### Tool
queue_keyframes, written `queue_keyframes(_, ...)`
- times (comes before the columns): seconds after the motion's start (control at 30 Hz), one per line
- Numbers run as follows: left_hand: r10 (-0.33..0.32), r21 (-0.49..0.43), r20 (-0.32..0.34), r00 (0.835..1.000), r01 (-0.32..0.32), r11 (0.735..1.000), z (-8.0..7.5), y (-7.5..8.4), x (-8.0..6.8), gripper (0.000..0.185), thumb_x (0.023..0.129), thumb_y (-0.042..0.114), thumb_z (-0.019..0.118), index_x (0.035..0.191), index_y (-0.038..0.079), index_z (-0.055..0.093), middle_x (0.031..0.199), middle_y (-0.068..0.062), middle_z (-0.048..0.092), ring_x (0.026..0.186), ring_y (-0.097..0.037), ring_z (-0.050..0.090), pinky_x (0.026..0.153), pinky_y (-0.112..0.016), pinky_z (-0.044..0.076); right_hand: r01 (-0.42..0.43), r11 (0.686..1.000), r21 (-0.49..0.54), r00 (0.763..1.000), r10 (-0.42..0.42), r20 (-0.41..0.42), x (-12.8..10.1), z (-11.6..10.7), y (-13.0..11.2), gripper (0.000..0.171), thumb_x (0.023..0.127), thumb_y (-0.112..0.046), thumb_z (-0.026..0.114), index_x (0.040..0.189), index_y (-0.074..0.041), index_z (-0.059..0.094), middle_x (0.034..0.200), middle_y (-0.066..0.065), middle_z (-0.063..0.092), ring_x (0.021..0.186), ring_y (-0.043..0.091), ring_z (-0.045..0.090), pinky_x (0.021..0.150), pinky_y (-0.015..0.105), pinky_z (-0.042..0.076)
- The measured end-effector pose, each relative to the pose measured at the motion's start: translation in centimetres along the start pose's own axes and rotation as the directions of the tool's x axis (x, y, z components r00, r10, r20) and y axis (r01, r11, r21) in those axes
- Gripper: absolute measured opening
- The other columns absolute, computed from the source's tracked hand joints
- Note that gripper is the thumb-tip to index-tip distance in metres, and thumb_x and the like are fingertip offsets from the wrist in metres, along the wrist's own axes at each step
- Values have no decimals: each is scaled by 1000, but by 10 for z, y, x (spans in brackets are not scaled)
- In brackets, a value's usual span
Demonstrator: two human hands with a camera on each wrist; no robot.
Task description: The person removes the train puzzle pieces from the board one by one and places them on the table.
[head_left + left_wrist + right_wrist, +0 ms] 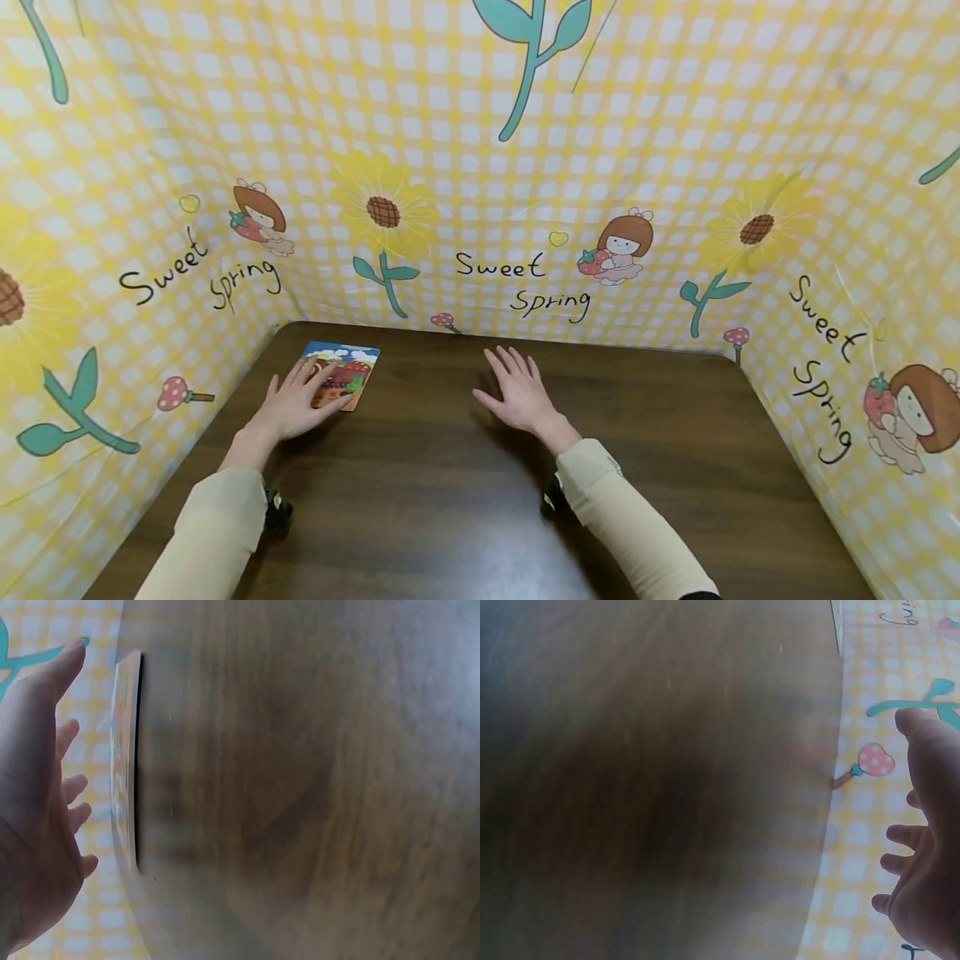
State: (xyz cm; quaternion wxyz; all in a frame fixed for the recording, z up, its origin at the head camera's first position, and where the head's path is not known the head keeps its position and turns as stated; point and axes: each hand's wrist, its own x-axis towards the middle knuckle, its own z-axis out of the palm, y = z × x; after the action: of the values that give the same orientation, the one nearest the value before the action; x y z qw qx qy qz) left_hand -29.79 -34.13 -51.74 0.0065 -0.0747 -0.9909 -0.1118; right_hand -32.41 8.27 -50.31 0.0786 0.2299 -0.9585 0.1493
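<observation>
In the head view, a thin rectangular picture board (358,375), printed with blue sky, white clouds and red and orange shapes, is seen left of centre, flat on the dark wooden table (420,508) near its far left corner. The left hand (295,408) is held over the board's lower left part, with the fingers spread and nothing grasped; the rest of the board is extended beyond the fingertips, towards the upper right. The right hand (522,400), also unclenched and holding nothing, is placed right of centre, well apart from the board, so the left is clearly the nearer hand. The board's sides are set slightly aslant, but its long axis cannot be told with confidence, since its lower left corner is hidden by the left hand. Yellow checked cloth (450,208) is hung behind the table; both sleeves are cut off at the bottom of the frame.

In the left wrist view, the board is seen almost edge-on as a narrow upright strip at left, and a gap is shown between it and the fingertips, so no grip is made. Its printed face can hardly be read.

In the right wrist view, the relaxed hand is seen at the right edge, partly cut off. The table is badly blurred, and a pale sliver (838,626) at the top edge cannot be identified.
</observation>
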Motion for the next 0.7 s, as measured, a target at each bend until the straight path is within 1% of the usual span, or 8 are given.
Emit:
queue_keyframes(0.03, -6, -6, 4, 1000, 6, 1000, 1, -2, 0, 89, 89, 75, 42, 158, 23, 20, 162, -25, 15, 148, -48, 11, 111, -76, 4, 1, 1000, 3, 1000, -1, 11, 1, 2, -2, 80, 94, -63, 48, 157, -24, 21, 161, 10, 28, 151, 32, 21, 120, 60, 20)
queue_keyframes(0.2, -31, -1, 26, 999, 31, 1000, 0, -11, 1, 92, 89, 75, 40, 158, 17, 20, 162, -23, 16, 148, -48, 12, 110, -77, 3, 4, 1000, 25, 999, -6, 48, 5, 11, -10, 80, 94, -63, 47, 157, -22, 22, 161, 11, 27, 151, 34, 22, 120, 60, 20)
queue_keyframes(0.37, -24, -16, 58, 998, 25, 1000, 1, -12, 5, 93, 90, 75, 40, 158, 16, 17, 162, -24, 13, 149, -47, 11, 111, -76, 2, -5, 1000, 21, 997, 4, 78, 9, 20, -19, 79, 94, -63, 47, 157, -22, 23, 161, 11, 28, 150, 34, 23, 120, 60, 20)
queue_keyframes(0.47, -25, -18, 50, 998, 26, 999, 2, -14, 7, 94, 89, 75, 40, 158, 16, 17, 162, -24, 12, 149, -47, 12, 112, -75, 3, 0, 999, 34, 996, -3, 93, 12, 24, -27, 79, 94, -62, 47, 157, -21, 23, 162, 10, 27, 151, 34, 22, 120, 60, 19)
queue_keyframes(0.6, -46, -9, 31, 998, 46, 999, 3, -22, 6, 96, 89, 75, 41, 157, 12, 19, 162, -25, 12, 149, -47, 12, 113, -74, 6, 13, 999, 53, 993, -19, 112, 15, 30, -36, 78, 95, -62, 47, 157, -20, 23, 161, 11, 27, 151, 34, 22, 120, 60, 20)
queue_keyframes(0.7, -66, -12, 41, 997, 67, 998, 2, -29, 4, 97, 88, 76, 40, 157, 11, 18, 162, -25, 11, 149, -47, 11, 112, -75, 5, 15, 998, 53, 992, -21, 125, 16, 33, -42, 78, 95, -62, 46, 157, -20, 23, 161, 10, 27, 151, 33, 23, 120, 59, 20)
